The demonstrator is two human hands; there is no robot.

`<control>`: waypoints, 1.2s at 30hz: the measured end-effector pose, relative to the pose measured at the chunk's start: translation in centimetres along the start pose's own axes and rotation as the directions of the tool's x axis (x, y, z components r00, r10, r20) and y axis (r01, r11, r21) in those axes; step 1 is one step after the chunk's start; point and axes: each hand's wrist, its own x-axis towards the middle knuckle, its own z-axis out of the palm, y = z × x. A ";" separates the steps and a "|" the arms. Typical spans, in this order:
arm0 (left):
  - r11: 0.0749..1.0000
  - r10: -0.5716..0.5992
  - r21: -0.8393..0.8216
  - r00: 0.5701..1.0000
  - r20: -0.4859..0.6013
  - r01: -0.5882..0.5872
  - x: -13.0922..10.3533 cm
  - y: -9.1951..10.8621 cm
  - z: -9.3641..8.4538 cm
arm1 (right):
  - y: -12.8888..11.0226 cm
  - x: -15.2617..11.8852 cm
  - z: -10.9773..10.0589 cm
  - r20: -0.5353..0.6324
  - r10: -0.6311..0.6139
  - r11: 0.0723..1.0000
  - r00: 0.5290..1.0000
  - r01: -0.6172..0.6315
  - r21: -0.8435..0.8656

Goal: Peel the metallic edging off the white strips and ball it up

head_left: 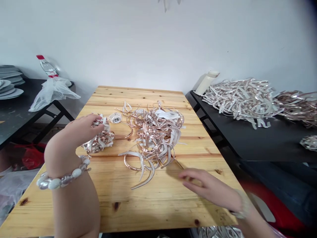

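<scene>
On the wooden table [168, 195] lies a loose heap of curled rose-gold and white strips [158, 132]. My left hand [85, 129] rests on a rounded bundle of similar strips [100, 140] at the left, its fingers curved over the bundle's top and side. At the heap's lower right, my right hand [198, 181] has its thumb and fingers around the near end of a thin stick [178, 163], whose far end reaches the strips. A small white roll [115, 117] sits between the bundle and the heap.
A black table [223, 132] on the right bears big piles of strips [242, 99] and a cream roll [207, 82]. On the left, another black table [15, 109] holds stacked grey discs [10, 89], a red-capped bottle [48, 66] and a white plastic bag [53, 91].
</scene>
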 end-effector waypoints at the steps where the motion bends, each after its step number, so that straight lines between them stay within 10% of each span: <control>1: 0.998 -0.050 0.042 0.998 0.045 0.048 -0.1 0.3 -0.1 | -0.6 1.4 1.1 -0.067 -0.071 0.997 0.995 0.070 -0.027; 7: 0.989 -0.127 0.083 0.988 0.085 0.120 -0.2 0.6 -0.2 | -2.6 6.4 4.7 -0.279 -0.163 0.987 0.946 0.155 -0.050; 10: 0.994 -0.096 0.064 0.990 0.102 0.090 -0.2 0.9 -0.2 | -3.6 6.8 2.0 -0.290 -0.109 0.936 0.951 0.196 0.291; 14: 0.993 -0.035 0.108 0.993 -0.114 0.047 -1.2 3.1 -0.8 | -6.1 6.8 -3.4 -0.389 -0.064 0.645 0.919 0.335 0.687; 17: 0.995 0.087 0.078 0.937 -0.338 -0.064 -2.8 6.0 -1.4 | -8.6 6.8 -5.8 -0.386 -0.147 0.469 0.911 0.408 0.783; 23: 0.772 0.576 -0.051 0.730 -0.368 -0.634 -4.9 11.9 1.1 | -11.2 7.4 -4.8 -0.275 -0.326 0.177 0.904 0.345 0.922; 27: 0.749 0.591 -0.086 0.722 -0.359 -0.657 -4.4 13.6 3.5 | -11.3 8.3 -3.9 -0.229 -0.301 0.071 0.926 0.261 0.963; 31: 0.719 0.555 -0.221 0.736 -0.389 -0.659 -3.7 14.1 4.4 | -10.9 9.1 -3.7 -0.352 -0.215 0.041 0.911 0.369 0.929; 36: 0.579 0.602 -0.564 0.775 -0.189 -0.588 -3.7 14.5 4.2 | -9.7 10.0 -2.9 -0.493 -0.222 0.361 0.841 0.541 0.760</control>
